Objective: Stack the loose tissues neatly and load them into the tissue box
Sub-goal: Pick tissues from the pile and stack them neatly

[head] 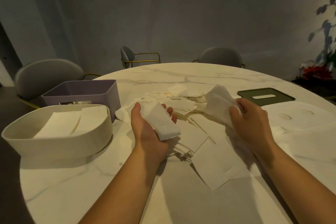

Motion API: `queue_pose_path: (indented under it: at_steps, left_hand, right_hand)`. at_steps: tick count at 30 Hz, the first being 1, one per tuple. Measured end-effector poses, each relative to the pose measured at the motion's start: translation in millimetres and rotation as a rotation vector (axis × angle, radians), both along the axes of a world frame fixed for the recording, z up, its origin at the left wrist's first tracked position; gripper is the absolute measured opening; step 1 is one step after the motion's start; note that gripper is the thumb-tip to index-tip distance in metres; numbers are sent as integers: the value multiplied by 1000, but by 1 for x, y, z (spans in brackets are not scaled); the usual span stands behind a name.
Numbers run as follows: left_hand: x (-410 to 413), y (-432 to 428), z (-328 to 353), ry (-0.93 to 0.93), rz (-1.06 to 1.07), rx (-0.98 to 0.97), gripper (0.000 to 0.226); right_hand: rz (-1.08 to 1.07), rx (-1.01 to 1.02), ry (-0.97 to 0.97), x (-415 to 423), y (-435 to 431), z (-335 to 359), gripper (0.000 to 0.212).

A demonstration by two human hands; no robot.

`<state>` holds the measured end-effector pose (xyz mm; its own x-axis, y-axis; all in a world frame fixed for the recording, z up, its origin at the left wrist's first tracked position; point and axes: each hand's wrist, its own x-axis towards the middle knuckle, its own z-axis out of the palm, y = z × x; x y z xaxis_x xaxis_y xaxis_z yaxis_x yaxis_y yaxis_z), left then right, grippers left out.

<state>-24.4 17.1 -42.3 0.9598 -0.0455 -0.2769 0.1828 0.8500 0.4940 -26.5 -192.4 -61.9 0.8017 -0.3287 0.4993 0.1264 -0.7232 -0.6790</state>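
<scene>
My left hand (145, 129) lies palm up above the table and holds a folded stack of white tissues (161, 122), thumb and fingers curled round its sides. My right hand (251, 112) grips a looser bunch of white tissues (218, 102) that fans up and to the left. Between and beneath both hands, loose tissues (183, 103) are scattered over the round marble table (109, 187). A cream tissue box (60, 142) stands at the left with flat tissues lying inside it. Its lid is off.
A purple box (101, 92) stands just behind the cream one. A dark green lid with a slot (265, 96) lies at the far right of the table. Three grey chairs stand around the far edge. Flat tissues (218, 167) lie near the front.
</scene>
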Motion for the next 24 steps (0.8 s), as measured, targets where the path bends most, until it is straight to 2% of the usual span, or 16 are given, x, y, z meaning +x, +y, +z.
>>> queue_pose_path:
  at_steps: [4,7,11,14,17,19,22,24]
  left_hand:
    - [-2,-5,0,-28,-48,35,53]
    - [-4,-9,0,-41,-103,81,54]
    - [-9,-14,3,-78,-146,185,57]
    - [-13,-18,3,-120,-202,260,54]
    - [-17,-24,2,-150,-303,372,46]
    - [-21,-28,2,-175,-315,392,39]
    - [-23,-31,3,-191,-338,361,42]
    - [-24,-29,7,-181,-366,305,42]
  right_hand:
    - [-8,204,-123,-1,4,7,17]
    - [25,335,-132,-1,5,11,19]
    - [131,378,-125,-2,7,12,20]
    - [119,414,-139,-2,11,14,21]
    - [98,297,-159,-8,24,17,14]
    - [207,198,-155,-16,37,16,9]
    - [413,51,-112,-26,54,16,7]
    - [543,-7,-53,-30,59,16,19]
